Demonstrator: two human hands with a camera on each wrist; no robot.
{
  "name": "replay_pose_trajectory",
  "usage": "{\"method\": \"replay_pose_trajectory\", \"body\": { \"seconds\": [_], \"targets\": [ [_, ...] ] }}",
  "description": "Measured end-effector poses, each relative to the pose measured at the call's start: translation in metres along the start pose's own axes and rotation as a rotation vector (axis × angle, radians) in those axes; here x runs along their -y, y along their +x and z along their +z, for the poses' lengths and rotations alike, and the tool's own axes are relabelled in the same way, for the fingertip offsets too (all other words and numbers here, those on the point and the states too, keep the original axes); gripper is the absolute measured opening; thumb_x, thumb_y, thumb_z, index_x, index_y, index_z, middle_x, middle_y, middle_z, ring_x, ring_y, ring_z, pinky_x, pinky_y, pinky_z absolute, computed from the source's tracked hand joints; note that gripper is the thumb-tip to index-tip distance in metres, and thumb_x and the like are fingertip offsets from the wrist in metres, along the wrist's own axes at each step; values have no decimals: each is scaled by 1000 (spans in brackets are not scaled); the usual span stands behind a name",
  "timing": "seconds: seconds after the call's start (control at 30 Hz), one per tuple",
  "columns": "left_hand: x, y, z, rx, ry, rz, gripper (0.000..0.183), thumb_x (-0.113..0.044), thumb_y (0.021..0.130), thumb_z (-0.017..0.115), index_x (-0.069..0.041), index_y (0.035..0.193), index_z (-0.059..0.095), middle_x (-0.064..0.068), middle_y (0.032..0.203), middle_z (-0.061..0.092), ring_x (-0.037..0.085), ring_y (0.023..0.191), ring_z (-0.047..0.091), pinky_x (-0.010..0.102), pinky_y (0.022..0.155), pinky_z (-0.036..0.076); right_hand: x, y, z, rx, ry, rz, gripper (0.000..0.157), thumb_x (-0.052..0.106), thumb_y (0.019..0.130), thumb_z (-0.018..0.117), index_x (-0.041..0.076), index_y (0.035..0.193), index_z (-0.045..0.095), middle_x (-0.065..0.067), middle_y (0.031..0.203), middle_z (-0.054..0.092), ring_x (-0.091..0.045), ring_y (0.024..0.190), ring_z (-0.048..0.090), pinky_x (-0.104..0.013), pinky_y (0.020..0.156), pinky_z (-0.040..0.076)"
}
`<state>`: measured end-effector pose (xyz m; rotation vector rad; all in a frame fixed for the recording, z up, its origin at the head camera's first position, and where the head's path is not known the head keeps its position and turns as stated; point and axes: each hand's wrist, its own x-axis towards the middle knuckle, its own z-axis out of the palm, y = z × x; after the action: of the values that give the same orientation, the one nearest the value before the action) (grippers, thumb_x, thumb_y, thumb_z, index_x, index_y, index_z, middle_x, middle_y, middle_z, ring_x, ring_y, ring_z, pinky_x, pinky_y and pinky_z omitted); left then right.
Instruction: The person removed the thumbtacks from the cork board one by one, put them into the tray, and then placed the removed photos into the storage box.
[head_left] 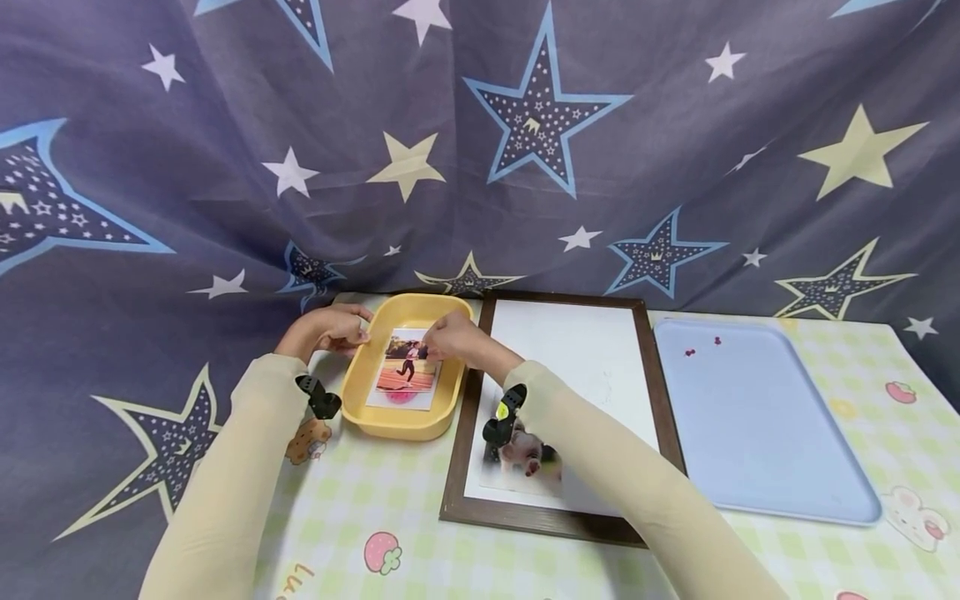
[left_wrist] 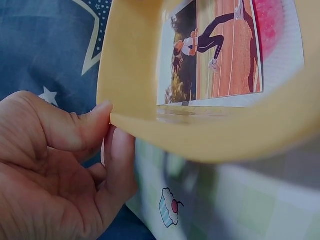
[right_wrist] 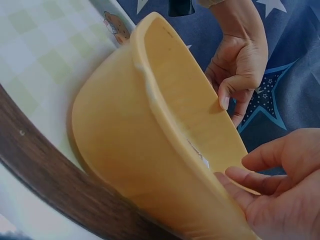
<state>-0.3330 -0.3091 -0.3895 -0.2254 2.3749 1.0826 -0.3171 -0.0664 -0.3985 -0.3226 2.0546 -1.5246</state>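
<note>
Left hand (head_left: pixel 330 331) is pinching the tray (head_left: pixel 360 385) rim between thumb and forefinger. Right hand (head_left: pixel 456 337) is reaching over the far rim, fingertips loosely curled at the photo's (head_left: pixel 406 370) top edge — a grip cannot be confirmed. The photo is lying flat in the tray, long axis running away from the person. No readable writing.

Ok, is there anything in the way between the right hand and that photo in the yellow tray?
Nothing visible is in the way. The right hand is already over the far edge of the photo lying in the yellow tray, fingers at its top corner. The left hand pinches the tray's rim off to the side.
</note>
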Motion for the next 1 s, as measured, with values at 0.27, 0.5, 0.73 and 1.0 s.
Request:
{"method": "replay_pose_trajectory", "body": {
  "seconds": [0.27, 0.5, 0.73, 1.0],
  "targets": [
    [2, 0, 0, 5, -8, -4, 48, 4, 96, 48, 3, 143, 38, 2, 84, 58, 8, 57, 45, 23, 61, 52, -3, 3, 2, 34, 68, -47, 32, -5, 103, 45, -21, 128, 56, -36, 133, 58, -44, 121, 63, -49, 106, 52],
    [3, -2, 2, -1, -32, -3, 51, 4, 96, 50, 4, 144, 36, -1, 77, 56, 7, 57, 47, 24, 62, 53, -9, 3, -3, 79, 130, -116, 31, 3, 106, 47, -13, 129, 60, -31, 114, 67, -28, 88, 73, -56, 105, 51],
    [0, -6, 6, -31, -71, -14, 51, 2, 97, 53, 5, 146, 37, -2, 77, 57, 8, 62, 51, 27, 67, 55, -5, -23, -29, 130, 59, -221, 28, 7, 105, 54, -5, 128, 64, -31, 119, 68, -15, 81, 73, -57, 96, 56],
    [-5, -17, 13, -149, -46, 60, 53, 5, 89, 54, 10, 140, 42, -1, 72, 56, 10, 57, 51, 29, 61, 51, -8, -57, -64, 126, -29, -287, 26, 9, 104, 57, -4, 125, 65, -23, 108, 71, -30, 94, 73, -51, 88, 61]
  ]
}}
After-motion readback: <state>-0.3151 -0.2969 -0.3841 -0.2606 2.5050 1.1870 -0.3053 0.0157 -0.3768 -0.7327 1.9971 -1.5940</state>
